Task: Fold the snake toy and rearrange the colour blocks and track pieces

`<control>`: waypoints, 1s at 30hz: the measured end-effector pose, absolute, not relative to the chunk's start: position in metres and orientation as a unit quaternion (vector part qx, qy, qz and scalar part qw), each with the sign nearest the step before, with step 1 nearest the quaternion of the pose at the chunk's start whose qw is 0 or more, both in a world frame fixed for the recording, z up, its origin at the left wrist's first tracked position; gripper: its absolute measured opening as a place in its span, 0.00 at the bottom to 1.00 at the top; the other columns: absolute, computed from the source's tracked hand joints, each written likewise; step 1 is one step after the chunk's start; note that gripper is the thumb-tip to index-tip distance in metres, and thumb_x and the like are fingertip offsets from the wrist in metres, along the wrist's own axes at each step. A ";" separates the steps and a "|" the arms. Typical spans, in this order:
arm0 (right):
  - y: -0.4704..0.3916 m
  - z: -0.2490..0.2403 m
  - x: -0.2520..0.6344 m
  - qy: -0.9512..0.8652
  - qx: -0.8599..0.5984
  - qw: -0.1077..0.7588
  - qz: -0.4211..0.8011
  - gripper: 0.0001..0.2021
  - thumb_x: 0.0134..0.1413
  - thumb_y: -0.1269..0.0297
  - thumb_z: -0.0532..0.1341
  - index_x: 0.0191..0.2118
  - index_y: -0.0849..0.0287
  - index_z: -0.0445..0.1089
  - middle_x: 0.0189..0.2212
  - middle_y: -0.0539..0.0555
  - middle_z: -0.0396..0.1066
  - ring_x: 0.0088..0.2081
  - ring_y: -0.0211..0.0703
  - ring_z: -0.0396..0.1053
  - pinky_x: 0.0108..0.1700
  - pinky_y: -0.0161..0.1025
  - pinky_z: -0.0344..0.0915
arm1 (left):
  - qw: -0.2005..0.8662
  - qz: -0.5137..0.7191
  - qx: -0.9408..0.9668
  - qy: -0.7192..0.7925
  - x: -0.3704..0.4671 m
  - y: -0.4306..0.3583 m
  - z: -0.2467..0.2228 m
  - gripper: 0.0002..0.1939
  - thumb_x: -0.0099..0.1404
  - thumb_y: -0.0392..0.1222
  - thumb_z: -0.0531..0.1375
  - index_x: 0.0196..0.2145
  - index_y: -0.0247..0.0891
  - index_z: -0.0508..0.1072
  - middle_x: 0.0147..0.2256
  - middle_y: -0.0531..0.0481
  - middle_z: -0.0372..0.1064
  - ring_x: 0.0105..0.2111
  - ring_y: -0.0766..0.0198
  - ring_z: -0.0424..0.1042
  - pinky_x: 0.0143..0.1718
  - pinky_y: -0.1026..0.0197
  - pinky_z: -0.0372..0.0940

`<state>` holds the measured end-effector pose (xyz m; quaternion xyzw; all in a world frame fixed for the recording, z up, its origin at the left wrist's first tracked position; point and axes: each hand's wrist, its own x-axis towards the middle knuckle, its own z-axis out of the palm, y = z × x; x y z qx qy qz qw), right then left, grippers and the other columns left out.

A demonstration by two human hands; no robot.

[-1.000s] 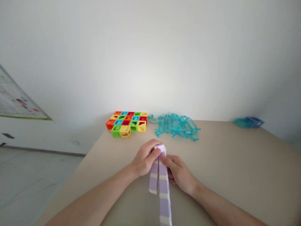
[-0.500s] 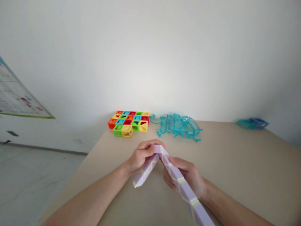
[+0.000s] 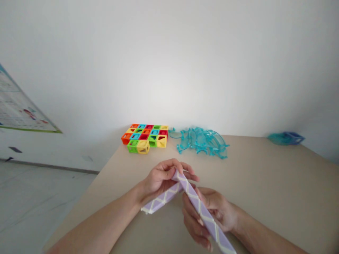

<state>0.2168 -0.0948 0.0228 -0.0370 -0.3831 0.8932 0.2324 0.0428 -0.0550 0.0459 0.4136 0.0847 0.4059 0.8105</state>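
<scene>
A long purple-and-white segmented strip (image 3: 203, 210) is bent sharply near its upper end, above the table. My left hand (image 3: 162, 178) pinches it at the bend, thumb in front and some fingers reaching out past it to the right. From the bend a short arm of the strip slants down to the left beneath that hand. The longer arm runs down to the right, where my right hand (image 3: 206, 215) wraps it, thumb on the upper side and fingers curled underneath.
Coloured hollow cubes (image 3: 145, 137) form a block at the table's back left. Teal transparent pieces (image 3: 201, 141) lie in a heap beside it. A blue cube-like frame (image 3: 293, 138) and a teal item (image 3: 279, 138) sit at the far right, before the wall (image 3: 169, 63).
The strip has turned about its length, and its short arm has swung further left. My left fingers have extended past the bend, while my right hand has shifted slightly lower.
</scene>
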 end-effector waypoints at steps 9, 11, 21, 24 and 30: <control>-0.086 0.028 0.219 -0.309 -0.171 0.221 0.909 0.23 0.58 0.43 0.51 0.29 0.60 0.62 0.18 0.49 0.66 0.15 0.41 0.69 0.13 0.32 0.62 | 0.750 0.373 0.494 0.232 0.039 -0.041 0.039 0.17 0.60 0.49 0.62 0.37 0.30 0.75 0.32 0.44 0.71 0.31 0.62 0.70 0.36 0.62 0.61; -0.082 0.033 0.220 -0.309 -0.259 0.222 0.888 0.25 0.60 0.43 0.46 0.28 0.60 0.63 0.17 0.49 0.65 0.13 0.38 0.67 0.11 0.30 0.59 | 0.728 0.372 0.510 0.267 0.038 -0.038 0.037 0.16 0.59 0.48 0.64 0.37 0.31 0.74 0.30 0.47 0.70 0.30 0.63 0.68 0.34 0.63 0.60; -0.079 0.035 0.218 -0.434 -0.408 0.325 0.734 0.23 0.55 0.44 0.54 0.35 0.63 0.68 0.16 0.46 0.64 0.12 0.37 0.64 0.12 0.32 0.60 | 0.703 0.334 0.565 0.275 0.036 -0.036 0.040 0.17 0.59 0.48 0.64 0.37 0.31 0.71 0.29 0.45 0.72 0.30 0.60 0.72 0.31 0.59 0.66; -0.080 0.035 0.218 -0.424 -0.417 0.333 0.731 0.23 0.56 0.45 0.53 0.36 0.64 0.68 0.15 0.46 0.64 0.11 0.35 0.62 0.12 0.31 0.58 | 0.694 0.352 0.561 0.283 0.037 -0.036 0.039 0.18 0.57 0.46 0.66 0.40 0.31 0.71 0.32 0.45 0.71 0.31 0.60 0.72 0.30 0.59 0.68; -0.082 0.037 0.215 -0.351 -0.396 0.315 0.788 0.19 0.64 0.51 0.46 0.34 0.61 0.64 0.15 0.47 0.64 0.12 0.37 0.64 0.12 0.31 0.60 | 0.657 0.363 0.564 0.343 0.035 -0.031 0.029 0.18 0.56 0.49 0.66 0.39 0.32 0.73 0.29 0.48 0.70 0.24 0.65 0.68 0.22 0.62 0.66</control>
